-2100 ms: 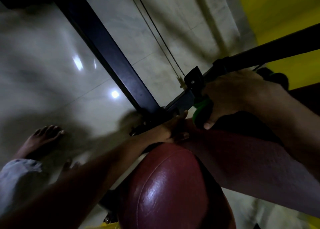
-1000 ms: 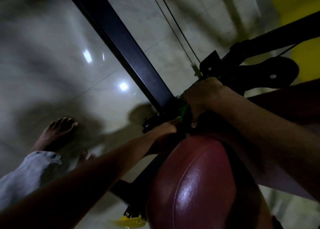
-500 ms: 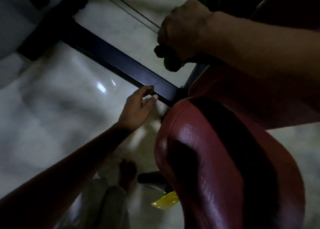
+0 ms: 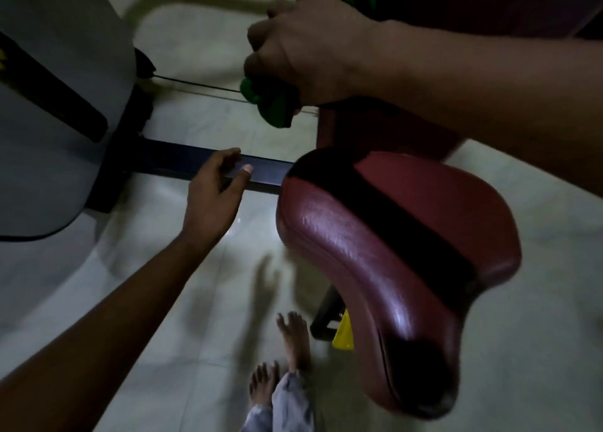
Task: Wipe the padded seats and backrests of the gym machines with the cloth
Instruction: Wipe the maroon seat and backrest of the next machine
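I'm clenching the green cloth (image 4: pixel 270 100) in my right hand (image 4: pixel 306 49), lifted clear above the maroon seat (image 4: pixel 385 245); left hand (image 4: pixel 217 196) fingers loosely apart near the frame bar (image 4: pixel 182 160). Wiping progress I can't judge.

A pale, glossy tiled floor (image 4: pixel 182 350) carries everything. A dark steel frame bar (image 4: pixel 182 157) of the machine lies across it, running from a grey shrouded housing (image 4: pixel 49 105) at the left edge toward the middle. Two bare feet (image 4: pixel 293 343) stand near the bottom edge, just beside a black base foot with a yellow part (image 4: pixel 344 333).
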Available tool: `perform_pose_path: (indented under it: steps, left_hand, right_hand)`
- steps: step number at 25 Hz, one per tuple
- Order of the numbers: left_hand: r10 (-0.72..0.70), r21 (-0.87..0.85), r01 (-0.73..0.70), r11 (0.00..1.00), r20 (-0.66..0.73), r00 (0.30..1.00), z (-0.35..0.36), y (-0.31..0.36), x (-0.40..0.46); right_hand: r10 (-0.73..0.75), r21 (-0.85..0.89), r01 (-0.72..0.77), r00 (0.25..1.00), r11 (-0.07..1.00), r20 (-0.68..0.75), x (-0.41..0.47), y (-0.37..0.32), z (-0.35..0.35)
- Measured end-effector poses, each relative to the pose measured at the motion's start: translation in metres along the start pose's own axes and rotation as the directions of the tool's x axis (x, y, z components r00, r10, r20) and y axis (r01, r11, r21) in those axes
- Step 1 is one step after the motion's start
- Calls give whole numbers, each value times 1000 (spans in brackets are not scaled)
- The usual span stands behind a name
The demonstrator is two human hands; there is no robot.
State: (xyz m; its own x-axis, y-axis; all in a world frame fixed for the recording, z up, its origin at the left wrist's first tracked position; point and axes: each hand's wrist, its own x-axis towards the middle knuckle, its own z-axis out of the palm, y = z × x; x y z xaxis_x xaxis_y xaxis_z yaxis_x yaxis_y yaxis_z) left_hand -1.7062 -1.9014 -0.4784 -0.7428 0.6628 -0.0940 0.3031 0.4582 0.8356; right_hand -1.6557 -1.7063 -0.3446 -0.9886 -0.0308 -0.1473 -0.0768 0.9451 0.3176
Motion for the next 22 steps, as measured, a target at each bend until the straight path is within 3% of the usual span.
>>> perform_pose_path:
  steps: [6, 10, 19, 22]
  left_hand:
    - [140, 49, -141, 989, 31, 990, -19, 69, -35]
    - [170, 27, -172, 985, 49, 984, -25, 127, -59]
    - [350, 22, -352, 936, 74, 934, -76, 275, -91]
    - [402, 33, -407, 913, 95, 911, -108, 332, -96]
  right_hand:
    - [222, 151, -220, 975, 964, 5, -79, -2, -38]
    - [387, 321, -376, 922, 869, 33, -129, 1, -71]
    - [570, 488, -493, 822, 720, -11, -221, 14, -172]
    - [663, 595, -510, 747, 621, -51, -242, 23, -215]
